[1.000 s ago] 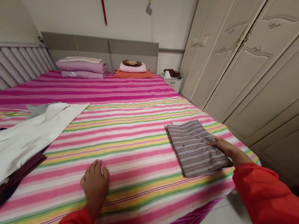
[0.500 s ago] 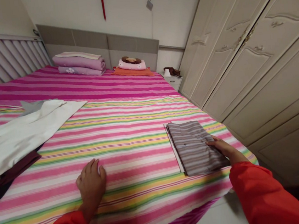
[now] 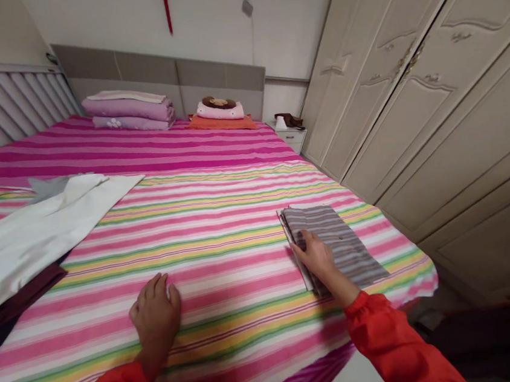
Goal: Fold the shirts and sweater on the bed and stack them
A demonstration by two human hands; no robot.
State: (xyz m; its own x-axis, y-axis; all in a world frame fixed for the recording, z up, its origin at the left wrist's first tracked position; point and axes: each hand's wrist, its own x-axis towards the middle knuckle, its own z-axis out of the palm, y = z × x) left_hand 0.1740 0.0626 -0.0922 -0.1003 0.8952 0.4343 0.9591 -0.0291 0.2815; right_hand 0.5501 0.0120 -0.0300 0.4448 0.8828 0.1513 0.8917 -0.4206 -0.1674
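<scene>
A folded grey striped garment with small buttons (image 3: 350, 248) lies near the bed's right front corner, on top of some folded white cloth that shows along its left and far edges. My right hand (image 3: 317, 256) rests over the garment's left part, thumb towards the left edge and fingers a little apart; it grips nothing that I can see. To the left, my left hand (image 3: 155, 308) lies palm down on the striped bedspread (image 3: 231, 315), its fingers stretched out and holding nothing.
Loose white clothing (image 3: 57, 221) is heaped at the left over a dark maroon garment (image 3: 31, 293). Folded purple bedding (image 3: 130, 110) and an orange pillow (image 3: 220, 122) sit by the headboard (image 3: 146, 69). A cream wardrobe (image 3: 411, 114) stands along the right side.
My right hand has moved left across the folded striped garment, from its right edge to its left part. My left hand stays on the bedspread. The view has shifted slightly.
</scene>
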